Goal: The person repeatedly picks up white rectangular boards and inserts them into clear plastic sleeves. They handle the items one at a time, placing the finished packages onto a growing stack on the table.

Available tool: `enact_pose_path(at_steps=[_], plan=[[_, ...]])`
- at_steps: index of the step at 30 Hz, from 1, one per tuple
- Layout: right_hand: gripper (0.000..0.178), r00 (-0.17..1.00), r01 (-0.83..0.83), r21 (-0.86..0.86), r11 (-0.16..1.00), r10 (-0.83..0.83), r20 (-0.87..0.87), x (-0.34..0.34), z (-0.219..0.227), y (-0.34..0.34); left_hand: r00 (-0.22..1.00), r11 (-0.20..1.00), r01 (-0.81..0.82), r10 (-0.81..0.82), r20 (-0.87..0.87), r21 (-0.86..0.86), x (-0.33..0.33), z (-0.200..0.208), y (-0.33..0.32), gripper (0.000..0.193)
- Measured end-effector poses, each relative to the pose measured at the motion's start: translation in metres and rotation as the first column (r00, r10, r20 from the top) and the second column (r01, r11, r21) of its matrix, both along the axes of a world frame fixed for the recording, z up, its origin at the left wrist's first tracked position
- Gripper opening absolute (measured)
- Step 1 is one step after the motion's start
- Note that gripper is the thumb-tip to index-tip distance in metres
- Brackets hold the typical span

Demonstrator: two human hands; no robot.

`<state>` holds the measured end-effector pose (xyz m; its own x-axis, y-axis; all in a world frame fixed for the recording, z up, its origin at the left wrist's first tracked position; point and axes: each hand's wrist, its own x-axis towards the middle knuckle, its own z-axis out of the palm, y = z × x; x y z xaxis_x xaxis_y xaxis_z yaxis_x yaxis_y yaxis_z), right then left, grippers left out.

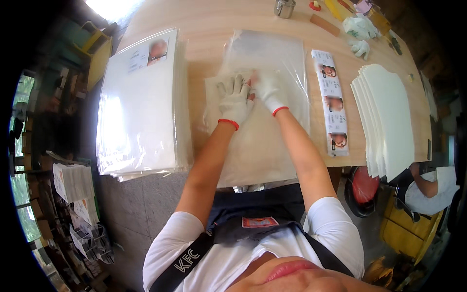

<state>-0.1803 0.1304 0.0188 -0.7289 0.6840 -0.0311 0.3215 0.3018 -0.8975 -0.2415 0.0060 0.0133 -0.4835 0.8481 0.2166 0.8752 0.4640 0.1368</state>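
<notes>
Clear plastic sleeves (260, 146) lie flat in a loose pile on the table before me, their near edge hanging at the table's front. My left hand (234, 101), in a white knit glove with a red cuff, rests on the plastic with its fingers spread. Close beside it, my right hand (269, 91), gloved the same way, points inward over the sleeves. Its fingers are blurred, and whether they hold anything does not show. Bare fingertips and the left thumb show pinkish between the hands. To the left sits a stack of plastic-wrapped white sheets (138, 107) with a printed label on top.
Right of the sleeves lies a strip of printed labels (333, 104), then a fanned stack of white sheets (386, 114). A metal cup (284, 8), a brown block (325, 24) and white gloves (360, 48) are at the back. Another person's arm (424, 182) shows at lower right.
</notes>
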Motion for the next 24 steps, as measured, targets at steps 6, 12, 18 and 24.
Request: enact_pose_path(at_steps=[6, 12, 18, 24], plan=[[0.034, 0.911, 0.132, 0.063, 0.989, -0.096, -0.401, 0.093, 0.041, 0.014, 0.899, 0.95, -0.1, -0.041, 0.436, 0.297, 0.013, 0.026, -0.04, 0.051], [0.04, 0.931, 0.082, 0.02, 0.996, -0.084, 0.355, 0.263, 0.067, -0.081, 0.91, 0.839, -0.262, 0.049, 0.412, 0.478, 0.104, 0.012, -0.208, 0.044], [0.047, 0.868, 0.206, -0.152, 0.967, -0.109, 0.484, 0.291, 0.038, -0.139, 0.152, 0.828, -0.557, 0.181, 0.972, -0.067, 0.125, 0.028, -0.241, 0.062], [0.027, 0.975, 0.14, -0.769, 0.624, -0.223, -0.003, 0.271, 0.023, -0.153, 0.678, 0.717, -0.358, -0.241, 0.694, 0.598, 0.1, 0.097, -0.22, 0.027]])
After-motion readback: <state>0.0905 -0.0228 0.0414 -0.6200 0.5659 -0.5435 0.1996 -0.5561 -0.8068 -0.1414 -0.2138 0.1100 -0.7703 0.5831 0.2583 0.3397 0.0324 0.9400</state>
